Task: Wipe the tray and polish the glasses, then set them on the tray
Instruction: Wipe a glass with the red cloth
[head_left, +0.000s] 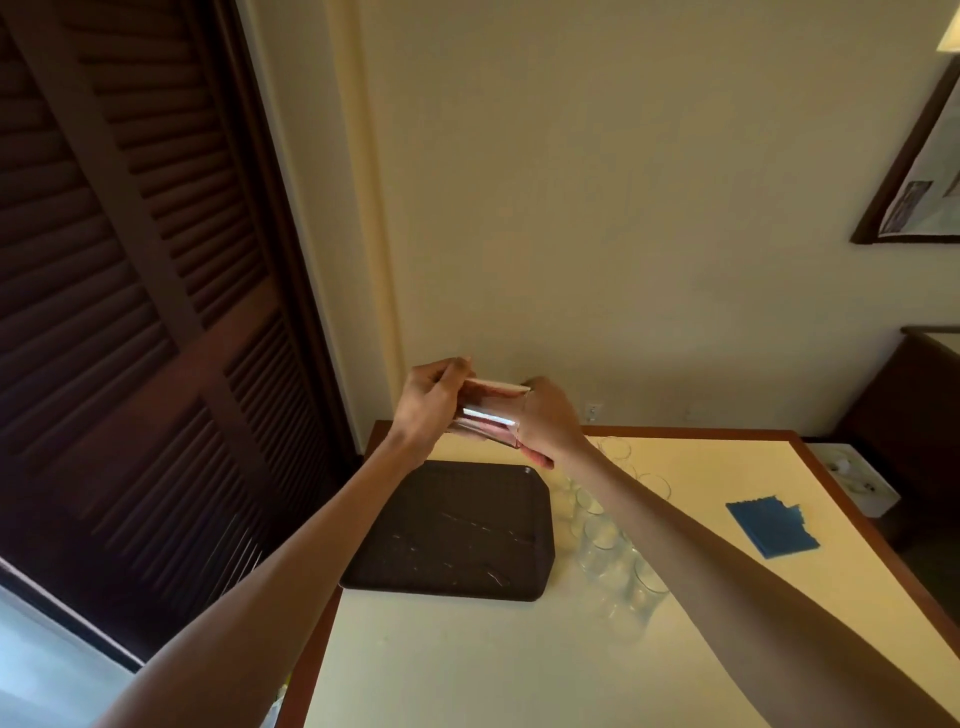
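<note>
Head view. A clear glass (488, 415) lies on its side in the air, held between 2 hands above the far end of the table (467, 665) and above the far rim of the tray (452, 530); it touches neither. The left hand (431, 400) grips one end of the glass with its fingers curled round it. The right hand (550, 421) holds the other end, its back toward the camera; fingertips show beneath the glass, but how the rest of its fingers lie cannot be told. Pink tones from the hands show through the glass wall.

The tray is dark, rectangular with rounded corners, and lies flat at the left side of the table with nothing standing on it; pale streaks glint on its surface. Just beside its right edge stands a group of glasses (608, 540), upright and close together, partly hidden by the right forearm, so their count cannot be told. A blue cloth (774, 525) lies flat on the table, well apart from the glasses, toward the right edge.

The table has a cream top with a brown wooden border. A dark slatted door (130, 291) fills the left side. A framed picture (919, 171) hangs on the pale wall at upper right.
</note>
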